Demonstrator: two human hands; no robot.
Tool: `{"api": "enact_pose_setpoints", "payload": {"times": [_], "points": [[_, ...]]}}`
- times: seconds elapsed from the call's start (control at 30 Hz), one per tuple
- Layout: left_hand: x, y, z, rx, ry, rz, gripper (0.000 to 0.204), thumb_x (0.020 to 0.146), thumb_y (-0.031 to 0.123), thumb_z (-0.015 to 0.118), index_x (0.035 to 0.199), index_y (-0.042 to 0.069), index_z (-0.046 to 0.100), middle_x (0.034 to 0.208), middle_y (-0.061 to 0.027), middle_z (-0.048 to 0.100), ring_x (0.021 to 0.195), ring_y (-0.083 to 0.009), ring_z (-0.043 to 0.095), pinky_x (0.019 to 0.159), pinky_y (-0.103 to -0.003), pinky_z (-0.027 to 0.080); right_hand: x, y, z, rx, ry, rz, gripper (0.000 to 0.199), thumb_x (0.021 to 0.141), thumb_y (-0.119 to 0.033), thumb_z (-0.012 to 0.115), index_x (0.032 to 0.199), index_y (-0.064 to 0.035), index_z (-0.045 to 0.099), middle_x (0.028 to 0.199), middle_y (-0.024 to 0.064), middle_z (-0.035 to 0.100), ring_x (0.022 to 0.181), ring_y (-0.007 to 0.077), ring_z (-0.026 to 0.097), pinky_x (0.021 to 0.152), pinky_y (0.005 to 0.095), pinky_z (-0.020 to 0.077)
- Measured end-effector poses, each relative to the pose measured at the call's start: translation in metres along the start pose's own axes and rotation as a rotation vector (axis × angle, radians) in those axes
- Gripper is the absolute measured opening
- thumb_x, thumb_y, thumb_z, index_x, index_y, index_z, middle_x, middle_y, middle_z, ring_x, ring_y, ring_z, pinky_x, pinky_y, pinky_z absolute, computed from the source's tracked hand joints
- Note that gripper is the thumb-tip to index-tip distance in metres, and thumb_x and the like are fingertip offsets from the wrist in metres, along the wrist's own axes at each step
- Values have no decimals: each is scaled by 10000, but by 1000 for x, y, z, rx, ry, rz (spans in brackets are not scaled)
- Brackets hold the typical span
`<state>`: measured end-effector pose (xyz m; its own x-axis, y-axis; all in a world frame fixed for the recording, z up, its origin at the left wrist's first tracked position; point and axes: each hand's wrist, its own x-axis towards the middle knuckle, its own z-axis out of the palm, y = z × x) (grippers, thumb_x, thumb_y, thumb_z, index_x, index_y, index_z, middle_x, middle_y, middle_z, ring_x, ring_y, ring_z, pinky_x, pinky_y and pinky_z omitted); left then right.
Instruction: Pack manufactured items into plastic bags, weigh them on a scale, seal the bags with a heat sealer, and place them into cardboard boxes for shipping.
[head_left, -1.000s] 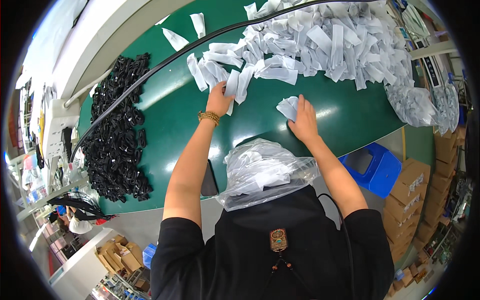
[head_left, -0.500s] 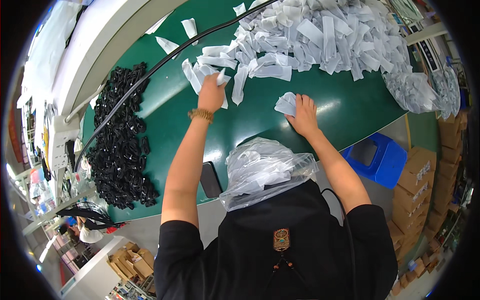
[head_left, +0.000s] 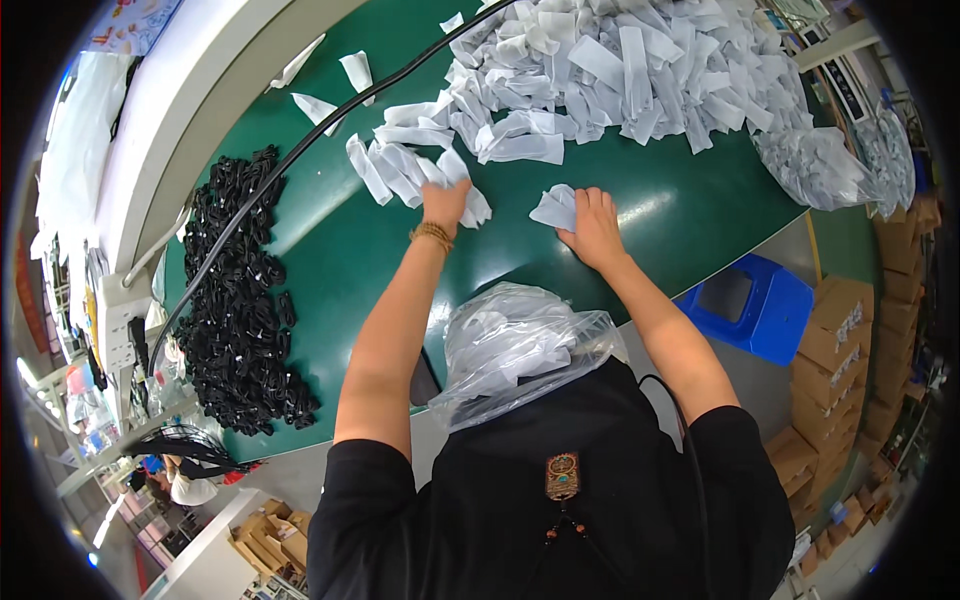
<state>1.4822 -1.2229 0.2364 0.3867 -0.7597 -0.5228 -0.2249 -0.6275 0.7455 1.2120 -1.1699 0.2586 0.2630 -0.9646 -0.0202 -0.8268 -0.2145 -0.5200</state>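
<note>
My left hand point(head_left: 445, 203) is closed on a white, frosted sleeve-like packet point(head_left: 455, 168), with several more like it fanned out on the green table beside the fingers. A brown beaded bracelet is on that wrist. To its right, my right hand point(head_left: 597, 228) grips a small bunch of white packets point(head_left: 556, 207) against the tabletop; its fingertips curl over their right end. Close to my body, between the forearms, lies a clear plastic bag point(head_left: 510, 335) with white packets inside.
A large heap of white packets point(head_left: 640, 80) covers the far side of the green table point(head_left: 330, 230). Bundled black cables point(head_left: 235, 310) are piled at left, under a hanging black cable point(head_left: 330, 118). A dark phone point(head_left: 424, 380) lies near my left forearm. A blue bin point(head_left: 765, 310) stands at right.
My left hand has moved right and a little nearer, toward the right hand, and the packets by it now lie more fanned out. The right hand keeps its hold with little movement.
</note>
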Motion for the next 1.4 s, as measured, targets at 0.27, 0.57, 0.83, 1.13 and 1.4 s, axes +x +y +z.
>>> {"api": "enact_pose_setpoints", "payload": {"times": [0.27, 0.57, 0.83, 1.13, 1.4], "points": [[-13, -16, -9, 262, 181, 119, 736, 789, 369, 631, 1310, -54, 330, 1373, -312, 255, 1245, -445, 313, 1009, -493, 321, 2, 5, -1, -7, 14, -6, 621, 632, -210, 758, 1139, 11, 474, 1093, 163, 465, 1014, 352, 448, 882, 441, 381], [-37, 52, -48, 1202, -225, 1346, 649, 687, 156, 649, 1271, -10, 419, 1265, -211, 455, 1177, -344, 433, 1039, -424, 311, -9, 27, 7, 289, 12, 101, 596, 742, -275, 705, 1209, 11, 470, 1123, 143, 489, 1069, 305, 464, 899, 389, 387], [-26, 43, -23, 903, -578, 894, 498, 659, 181, 672, 1105, 34, 505, 1074, -162, 561, 1033, -326, 521, 908, -406, 411, -21, -3, -46, 1323, -263, 620, 594, 851, -365, 634, 1294, -23, 435, 1107, 43, 546, 975, 148, 519, 847, 314, 432], [-150, 69, 26, -626, -571, 291, 441, 869, 155, 621, 1259, 26, 459, 1166, -59, 565, 1052, -180, 551, 920, -326, 433, -10, -69, -39, 1117, -225, 125, 642, 968, -405, 411, 1421, 1, 204, 1420, 152, 299, 1319, 252, 284, 1085, 334, 230], [-175, 130, -31, -610, -716, 450, 448, 762, 31, 717, 1164, 11, 521, 1051, -67, 618, 946, -160, 606, 834, -307, 501, 14, -119, -135, 955, -311, -191, 800, 935, -577, 318, 1438, 15, 127, 1471, 226, 188, 1373, 332, 185, 1121, 383, 156]]}}
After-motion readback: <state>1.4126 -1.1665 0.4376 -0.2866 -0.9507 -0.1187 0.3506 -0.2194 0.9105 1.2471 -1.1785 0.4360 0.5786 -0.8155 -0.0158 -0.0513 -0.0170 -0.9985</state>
